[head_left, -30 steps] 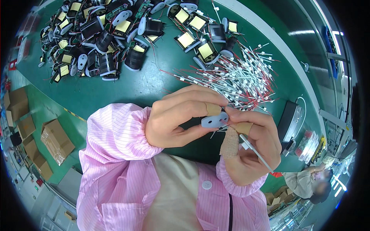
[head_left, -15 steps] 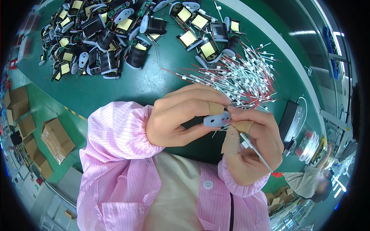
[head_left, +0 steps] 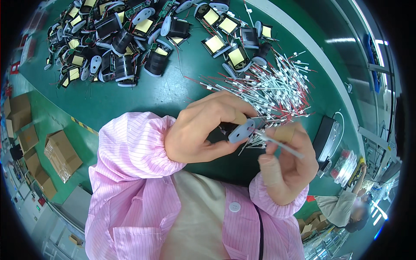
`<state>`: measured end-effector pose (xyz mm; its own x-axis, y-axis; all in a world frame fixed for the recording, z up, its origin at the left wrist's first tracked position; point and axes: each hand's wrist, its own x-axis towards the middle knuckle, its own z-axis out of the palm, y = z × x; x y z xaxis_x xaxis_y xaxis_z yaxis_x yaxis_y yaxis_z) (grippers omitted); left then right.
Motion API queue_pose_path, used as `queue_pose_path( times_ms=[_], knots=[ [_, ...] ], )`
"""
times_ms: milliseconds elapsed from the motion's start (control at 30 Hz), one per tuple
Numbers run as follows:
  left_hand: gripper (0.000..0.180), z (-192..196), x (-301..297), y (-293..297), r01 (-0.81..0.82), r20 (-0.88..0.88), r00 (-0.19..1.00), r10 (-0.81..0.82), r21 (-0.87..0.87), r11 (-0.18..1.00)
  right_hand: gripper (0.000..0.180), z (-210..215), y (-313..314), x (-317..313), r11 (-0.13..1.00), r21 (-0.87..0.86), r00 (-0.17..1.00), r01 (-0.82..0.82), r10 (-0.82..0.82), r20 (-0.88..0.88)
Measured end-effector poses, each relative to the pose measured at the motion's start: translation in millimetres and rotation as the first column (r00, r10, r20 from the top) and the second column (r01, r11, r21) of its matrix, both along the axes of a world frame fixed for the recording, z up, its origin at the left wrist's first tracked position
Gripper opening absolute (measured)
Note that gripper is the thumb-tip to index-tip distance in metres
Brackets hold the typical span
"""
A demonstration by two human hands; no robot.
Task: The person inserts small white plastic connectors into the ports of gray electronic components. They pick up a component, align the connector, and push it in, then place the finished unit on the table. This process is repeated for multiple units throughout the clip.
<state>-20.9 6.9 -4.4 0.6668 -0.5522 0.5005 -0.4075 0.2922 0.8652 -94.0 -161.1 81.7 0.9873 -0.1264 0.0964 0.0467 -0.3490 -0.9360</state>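
My left hand (head_left: 203,130) is closed round a black block with a grey oval end plate (head_left: 242,131), just above the table's near part. The plate faces right and has small round holes in it. Close beside it, my right hand (head_left: 291,162) grips a white-sleeved wire lead (head_left: 281,146) between its fingers, the thumb lower down. The lead is smeared by motion, and its far end reaches toward the plate; whether it passes into a hole I cannot tell. Tan bandages wrap fingers of both hands.
Beyond my hands lies a heap of white and red wire leads (head_left: 277,86). Black blocks with grey ends (head_left: 123,67) pile up at the far left, with several more (head_left: 236,56) at far centre. On the right stand a black box (head_left: 327,136) and bagged parts (head_left: 345,167). Another person (head_left: 340,208) sits at lower right.
My right hand has drawn slightly right, its thumb dropping away from the plate, and the white lead has swung flatter. The block in my left hand has tilted.
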Motion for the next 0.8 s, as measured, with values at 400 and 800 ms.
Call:
queue_pose_path(
  times_ms=[400, 800],
  knots=[
    [0.047, 9.6, 7.8, 1.4, -0.029, 0.06, 0.998, 0.015, 0.235, 0.972, 0.016, -10.3, 4.3, 3.7, 0.951, -0.306, 0.988, -0.034, -0.015, -0.154],
    [0.044, 23.5, 16.0, 15.1, 0.219, -0.321, 0.936, -0.143, 0.216, 0.952, 0.011, -25.7, -1.2, 8.7, 0.958, -0.286, 1.0, -0.03, 0.027, -0.016]
  ],
)
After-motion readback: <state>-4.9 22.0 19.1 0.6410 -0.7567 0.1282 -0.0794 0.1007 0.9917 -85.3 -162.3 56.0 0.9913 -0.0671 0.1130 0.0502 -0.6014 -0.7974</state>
